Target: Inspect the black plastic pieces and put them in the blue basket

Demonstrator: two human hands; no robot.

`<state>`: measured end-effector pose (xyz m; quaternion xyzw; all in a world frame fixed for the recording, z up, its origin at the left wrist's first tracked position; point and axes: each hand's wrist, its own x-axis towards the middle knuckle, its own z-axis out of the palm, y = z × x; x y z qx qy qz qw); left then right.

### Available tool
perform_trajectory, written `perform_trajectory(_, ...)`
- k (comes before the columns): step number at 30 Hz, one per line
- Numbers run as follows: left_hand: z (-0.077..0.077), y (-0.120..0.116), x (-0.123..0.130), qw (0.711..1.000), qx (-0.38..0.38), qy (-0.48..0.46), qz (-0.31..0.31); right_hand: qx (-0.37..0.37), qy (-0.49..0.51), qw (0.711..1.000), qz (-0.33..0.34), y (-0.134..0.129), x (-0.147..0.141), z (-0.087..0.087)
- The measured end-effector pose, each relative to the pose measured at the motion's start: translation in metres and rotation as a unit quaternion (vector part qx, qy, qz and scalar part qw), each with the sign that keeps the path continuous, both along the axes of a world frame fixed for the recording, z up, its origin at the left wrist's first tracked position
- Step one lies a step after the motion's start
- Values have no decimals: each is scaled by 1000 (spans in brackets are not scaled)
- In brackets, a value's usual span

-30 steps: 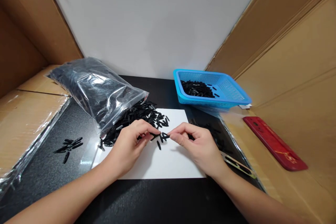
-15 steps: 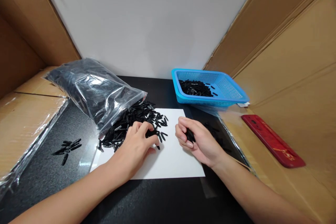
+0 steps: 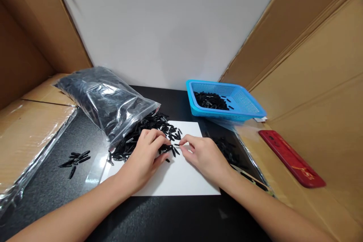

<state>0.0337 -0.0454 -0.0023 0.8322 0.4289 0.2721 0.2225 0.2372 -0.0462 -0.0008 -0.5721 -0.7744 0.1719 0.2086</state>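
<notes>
A heap of small black pieces (image 3: 124,144) spreads from the mouth of a clear plastic bag (image 3: 104,96) onto a white sheet (image 3: 181,177). My left hand (image 3: 149,155) rests at the heap's right side, its fingers curled and apart over some pieces; nothing is plainly gripped. Across from it, my right hand (image 3: 202,155) pinches one slim black piece (image 3: 177,145) between thumb and forefinger, just above the sheet. Its other fingers are folded, and the inside of the palm is hidden.
A blue basket (image 3: 244,103) holding many black pieces stands at the back right. Several loose pieces (image 3: 75,160) lie left on the dark table, others right of the sheet. A red case (image 3: 292,159) lies on cardboard at the right.
My right hand has turned palm down and moved left to the heap's edge, where it now pinches a piece. My left hand has barely moved. The view has shifted slightly.
</notes>
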Motion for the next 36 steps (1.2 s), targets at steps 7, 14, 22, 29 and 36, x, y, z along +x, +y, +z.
perform_trajectory(7, 14, -2, 6, 965, -215, -149, 22, -65, 205, 977, 9, -13, -6, 7)
perform_trajectory(14, 15, -5, 8, 907, -317, -271, 60, -4, 280, 960, 22, -19, -2, 3)
perform_trajectory(22, 15, -3, 10, 880, -349, -317, 53, 112, 261, 957, 57, -23, -2, 0)
perform_trajectory(29, 16, -4, 9, 878, -353, -319, 47, 137, 257, 955, 55, -24, -3, 1)
perform_trajectory(36, 13, -4, 7, 890, -339, -302, 36, 85, 288, 952, 53, -24, -2, 3)
